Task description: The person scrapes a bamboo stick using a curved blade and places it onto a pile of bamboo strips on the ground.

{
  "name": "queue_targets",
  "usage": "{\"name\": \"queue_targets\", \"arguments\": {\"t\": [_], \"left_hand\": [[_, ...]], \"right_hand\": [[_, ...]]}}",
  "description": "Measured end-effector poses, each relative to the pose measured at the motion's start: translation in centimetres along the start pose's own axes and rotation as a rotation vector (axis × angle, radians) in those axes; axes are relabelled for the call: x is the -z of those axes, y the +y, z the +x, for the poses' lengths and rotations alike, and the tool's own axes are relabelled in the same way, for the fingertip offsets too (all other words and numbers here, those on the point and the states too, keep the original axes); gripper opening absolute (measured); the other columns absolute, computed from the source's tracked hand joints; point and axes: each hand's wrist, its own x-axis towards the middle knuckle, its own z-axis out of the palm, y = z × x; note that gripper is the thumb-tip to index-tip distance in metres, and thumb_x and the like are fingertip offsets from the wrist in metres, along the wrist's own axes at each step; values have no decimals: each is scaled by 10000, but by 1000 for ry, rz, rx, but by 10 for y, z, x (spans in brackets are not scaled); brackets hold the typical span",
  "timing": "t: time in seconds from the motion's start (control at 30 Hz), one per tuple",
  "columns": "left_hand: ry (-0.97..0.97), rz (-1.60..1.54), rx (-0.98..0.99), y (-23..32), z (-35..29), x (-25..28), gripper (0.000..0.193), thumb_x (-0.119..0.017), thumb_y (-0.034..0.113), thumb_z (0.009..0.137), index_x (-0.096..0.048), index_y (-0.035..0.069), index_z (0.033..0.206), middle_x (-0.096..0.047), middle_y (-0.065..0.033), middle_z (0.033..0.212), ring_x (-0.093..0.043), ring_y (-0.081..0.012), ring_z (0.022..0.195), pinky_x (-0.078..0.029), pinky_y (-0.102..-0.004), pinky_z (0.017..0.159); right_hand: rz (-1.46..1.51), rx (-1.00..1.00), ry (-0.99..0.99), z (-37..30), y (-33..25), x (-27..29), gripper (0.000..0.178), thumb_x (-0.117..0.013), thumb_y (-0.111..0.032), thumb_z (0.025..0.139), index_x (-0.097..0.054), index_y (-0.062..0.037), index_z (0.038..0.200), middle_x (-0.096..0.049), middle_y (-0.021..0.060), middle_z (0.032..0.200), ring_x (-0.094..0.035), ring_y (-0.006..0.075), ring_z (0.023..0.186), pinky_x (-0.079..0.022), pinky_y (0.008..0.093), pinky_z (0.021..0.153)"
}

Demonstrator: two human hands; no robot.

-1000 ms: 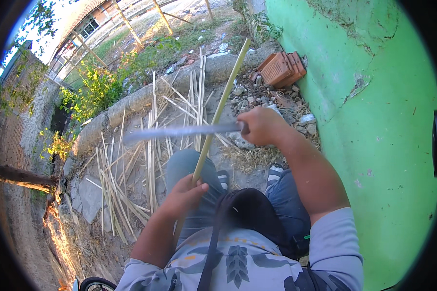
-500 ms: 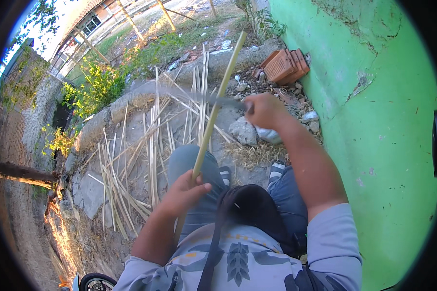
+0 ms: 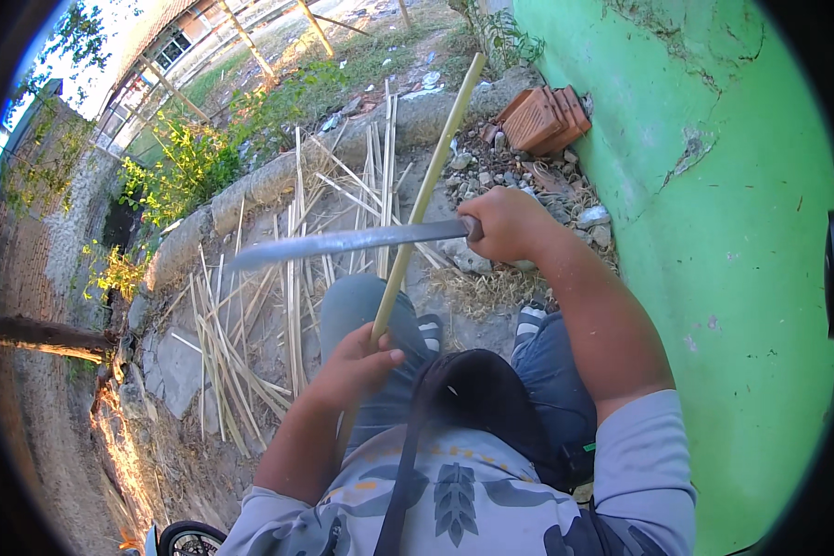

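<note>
Left hand [image 3: 361, 363] curled round one pale bamboo strip [image 3: 438, 162], which slants up over the left knee [image 3: 357, 301], top end in line with the concrete kerb's [image 3: 283, 176] far edge. Right hand [image 3: 508, 224] in a tight fist on the handle of one machete [image 3: 329, 244], blade crossing the strip, contact unclear. Ground inside the kerb: many loose strips [image 3: 295, 296], overlapping, uncountable; two sandals [image 3: 529, 322].

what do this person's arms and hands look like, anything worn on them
The left hand and right hand are bare, with no gloves or wristwatch showing. The left sleeve and right sleeve are short and pale grey, part of a shirt with darker leaf-like prints.
</note>
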Motion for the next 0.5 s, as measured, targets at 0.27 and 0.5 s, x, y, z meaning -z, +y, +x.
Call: {"name": "queue_targets", "arguments": {"t": [0.27, 0.5], "left_hand": [[-302, -464, -3, -7, 0, 19, 302, -706, 90, 881, -424, 158, 968, -388, 58, 674, -303, -46, 468, -242, -232, 422], [-480, -736, -6, -13, 2, 26, 321, -695, 39, 853, -413, 149, 961, -391, 56, 674, -304, -41, 467, -249, -222, 416]], "right_hand": [[19, 89, 74, 4, -20, -7, 127, -700, -192, 715, -640, -106, 787, -661, 139, 711, -671, 377, 721, -537, 481, 677], [68, 176, 109, 7, -33, -17, 114, -699, -190, 699, -639, -126, 771, -662, 121, 712, -677, 369, 743, -534, 485, 672]]}}
